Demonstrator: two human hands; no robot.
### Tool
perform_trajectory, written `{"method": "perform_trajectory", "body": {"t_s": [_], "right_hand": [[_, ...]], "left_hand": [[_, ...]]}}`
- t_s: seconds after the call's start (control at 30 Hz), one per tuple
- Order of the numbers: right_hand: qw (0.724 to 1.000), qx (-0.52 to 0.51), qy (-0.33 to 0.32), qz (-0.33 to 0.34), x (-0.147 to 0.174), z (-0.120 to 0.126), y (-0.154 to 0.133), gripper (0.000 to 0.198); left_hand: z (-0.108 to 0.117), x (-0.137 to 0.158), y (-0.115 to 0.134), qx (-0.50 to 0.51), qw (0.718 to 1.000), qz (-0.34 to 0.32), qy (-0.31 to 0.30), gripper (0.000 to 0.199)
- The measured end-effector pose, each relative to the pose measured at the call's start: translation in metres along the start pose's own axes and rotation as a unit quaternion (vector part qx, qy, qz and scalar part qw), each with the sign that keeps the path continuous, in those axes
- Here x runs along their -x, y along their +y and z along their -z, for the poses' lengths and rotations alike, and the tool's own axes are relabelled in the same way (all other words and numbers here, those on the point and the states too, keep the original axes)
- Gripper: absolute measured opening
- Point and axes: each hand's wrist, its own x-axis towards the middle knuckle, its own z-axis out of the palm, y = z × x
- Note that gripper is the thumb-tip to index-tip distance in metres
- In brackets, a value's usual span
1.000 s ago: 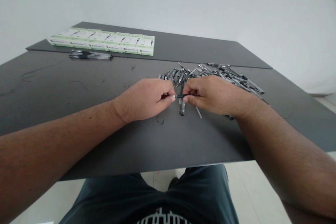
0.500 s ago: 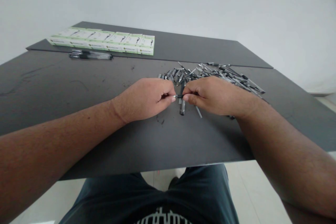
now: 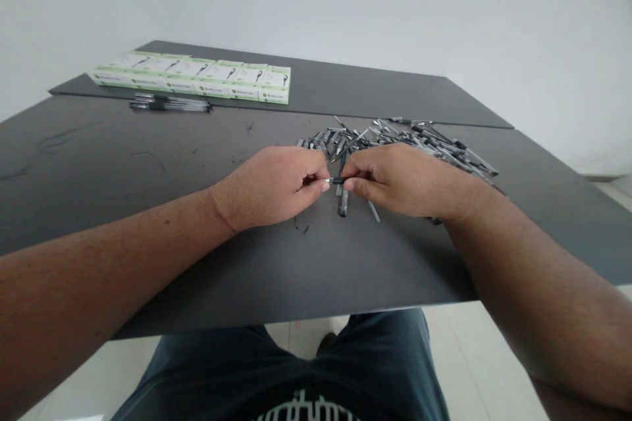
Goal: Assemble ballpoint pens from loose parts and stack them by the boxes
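Between my two hands a pen (image 3: 336, 181) lies level, its black grip and silvery tip showing in the gap. My left hand (image 3: 284, 185) pinches the tip end between thumb and forefinger. On the other side, my right hand (image 3: 390, 181) grips the black part with thumb and fingertips; the rest of the pen is hidden by that hand. Just below the pen, a clear pen cap with a dark end (image 3: 342, 204) rests on the table. A pile of loose pen parts (image 3: 444, 148) spreads behind and to the right of my right hand, partly covered by it.
On the dark grey table (image 3: 237, 283), a row of green-and-white pen boxes (image 3: 197, 79) stands at the back left. In front of it lies a small bundle of pens (image 3: 170, 103). A thin clear tube (image 3: 374, 210) sticks out below my right hand.
Almost nothing differs. Both hands keep their hold on the pen in the same spot, with only a very slight shift of the right fingers.
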Motion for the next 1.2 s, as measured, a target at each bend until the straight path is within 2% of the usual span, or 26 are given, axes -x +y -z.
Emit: {"method": "perform_trajectory", "body": {"t_s": [0.13,0.3,0.5,0.6,0.8,1.0,1.2], "right_hand": [[1.000,0.003,-0.002,0.000,0.0001,-0.0001,0.0004,0.020],[1.000,0.019,-0.019,0.012,0.0000,0.0003,0.0003,0.030],[1.000,-0.019,0.013,-0.017,0.0001,-0.0012,0.0026,0.017],[1.000,0.003,0.015,-0.014,0.0004,0.0009,0.0028,0.011],[0.999,0.031,-0.006,0.015,0.0010,0.0023,0.0024,0.026],[0.999,0.033,0.015,0.013,0.0005,0.0007,0.0036,0.027],[1.000,-0.005,0.030,-0.004,0.0014,-0.0016,0.0029,0.021]], "left_hand": [[-0.0004,-0.0008,0.0001,0.002,1.000,-0.006,-0.001,0.020],[-0.0002,-0.0005,0.0002,0.003,1.000,-0.009,0.004,0.020],[0.0004,-0.0004,-0.0003,0.003,1.000,0.002,0.004,0.018],[0.0009,-0.0004,-0.0005,-0.001,1.000,0.002,0.006,0.020],[0.0016,-0.0007,-0.0007,0.007,1.000,-0.004,0.009,0.020],[0.0004,-0.0019,-0.0015,0.020,0.999,0.023,0.009,0.019],[-0.0004,-0.0019,-0.0023,0.020,1.000,0.010,0.001,0.021]]}}
